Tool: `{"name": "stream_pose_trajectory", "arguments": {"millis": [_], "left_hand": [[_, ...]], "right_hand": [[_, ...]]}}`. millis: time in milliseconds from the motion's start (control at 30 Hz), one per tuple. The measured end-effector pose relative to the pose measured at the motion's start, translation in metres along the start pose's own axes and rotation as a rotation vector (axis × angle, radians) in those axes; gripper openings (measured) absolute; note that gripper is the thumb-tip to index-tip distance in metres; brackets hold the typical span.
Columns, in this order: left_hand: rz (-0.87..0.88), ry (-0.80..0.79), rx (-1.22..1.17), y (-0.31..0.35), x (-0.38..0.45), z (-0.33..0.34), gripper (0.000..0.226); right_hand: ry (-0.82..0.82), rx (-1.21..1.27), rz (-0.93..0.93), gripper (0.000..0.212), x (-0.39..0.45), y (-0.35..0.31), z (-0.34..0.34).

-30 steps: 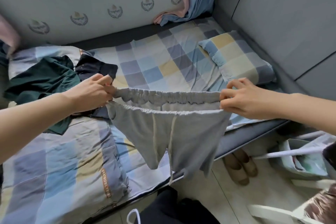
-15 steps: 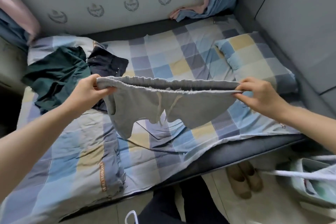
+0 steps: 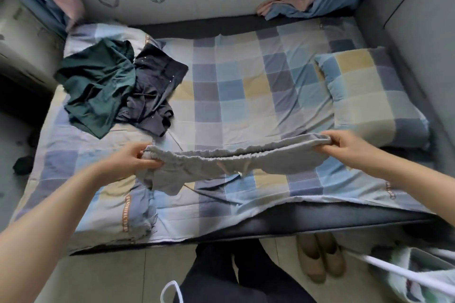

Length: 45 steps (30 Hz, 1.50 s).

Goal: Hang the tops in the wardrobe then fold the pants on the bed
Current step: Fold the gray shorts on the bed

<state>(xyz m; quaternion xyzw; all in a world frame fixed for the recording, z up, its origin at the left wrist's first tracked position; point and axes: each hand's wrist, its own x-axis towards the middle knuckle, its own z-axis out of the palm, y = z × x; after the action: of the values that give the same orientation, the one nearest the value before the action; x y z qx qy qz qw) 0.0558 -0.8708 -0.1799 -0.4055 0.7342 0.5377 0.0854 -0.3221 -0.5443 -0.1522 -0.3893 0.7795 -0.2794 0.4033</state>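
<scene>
Left hand (image 3: 138, 158) gripping one end of the grey shorts' (image 3: 221, 165) elastic waistband, fingers curled round the bunched cloth; right hand (image 3: 344, 146) pinching the other end, thumb on top; waistband stretched between the two, legs drooping onto the checked bedsheet (image 3: 246, 96) just below the hands. Beyond the left hand, well apart: a crumpled dark green garment (image 3: 96, 86) touching a navy garment (image 3: 155, 91) on the bed; beyond the right hand, near: a checked pillow (image 3: 369, 91); under the right forearm, on the floor: a pair of beige slippers (image 3: 320, 258).
</scene>
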Motion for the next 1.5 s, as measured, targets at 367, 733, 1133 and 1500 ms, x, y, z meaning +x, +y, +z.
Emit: {"name": "stream_pose_trajectory", "arguments": {"millis": [367, 733, 1133, 1500], "left_hand": [[-0.278, -0.311, -0.195, -0.007, 0.025, -0.025, 0.055], [-0.165, 0.087, 0.165, -0.127, 0.236, 0.035, 0.014], [-0.099, 0.364, 0.211, -0.269, 0.376, 0.117, 0.012], [-0.162, 0.584, 0.33, -0.223, 0.477, 0.072, 0.047]], "right_hand": [[-0.203, 0.028, 0.122, 0.013, 0.03, 0.004, -0.015], [-0.148, -0.048, 0.172, 0.008, 0.229, 0.152, 0.099], [0.29, -0.047, 0.189, 0.019, 0.35, 0.276, 0.209], [0.447, -0.213, 0.262, 0.032, 0.479, 0.245, 0.164]]}}
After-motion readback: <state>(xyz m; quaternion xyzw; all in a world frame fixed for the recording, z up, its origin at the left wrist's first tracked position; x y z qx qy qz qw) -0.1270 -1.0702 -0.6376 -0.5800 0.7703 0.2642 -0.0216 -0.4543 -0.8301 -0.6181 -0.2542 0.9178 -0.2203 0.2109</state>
